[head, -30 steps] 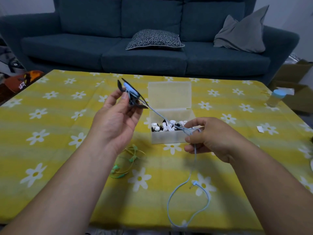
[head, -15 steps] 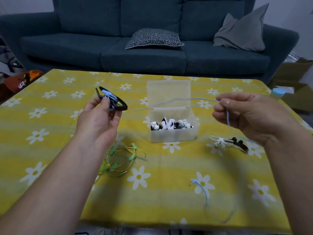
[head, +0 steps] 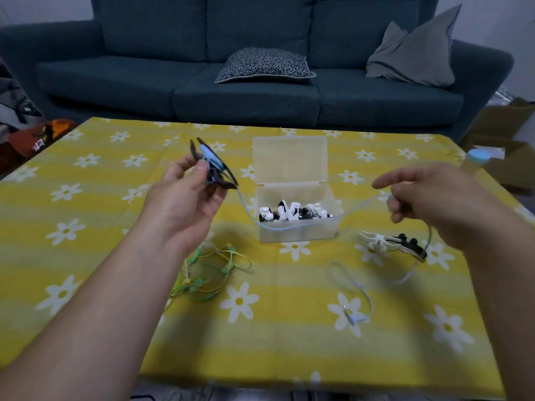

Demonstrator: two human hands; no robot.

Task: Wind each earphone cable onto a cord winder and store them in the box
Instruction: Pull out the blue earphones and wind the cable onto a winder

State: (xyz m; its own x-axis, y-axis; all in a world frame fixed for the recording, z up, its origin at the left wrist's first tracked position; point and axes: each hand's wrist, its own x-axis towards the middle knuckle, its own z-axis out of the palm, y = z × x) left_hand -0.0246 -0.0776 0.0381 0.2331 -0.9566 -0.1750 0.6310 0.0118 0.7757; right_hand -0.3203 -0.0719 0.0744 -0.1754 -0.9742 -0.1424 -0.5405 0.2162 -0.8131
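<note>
**Blur and cover around both hands**

The right hand (head: 434,204) is blurred, so it cannot be told whether its fingers pinch the blue earphone cable (head: 278,227). Below those fingers the cable fades to a faint streak. The left hand (head: 185,204) holds the black cord winder (head: 215,166), its fingers covering the hub. Both forearms are cut off by the bottom edge.

Black winder (head: 213,167) aloft, blue cable (head: 246,210) part-wound, sagging before open clear box (head: 298,237); green earphones (head: 209,272) tangled; two winders (head: 389,243) lying loose
</note>
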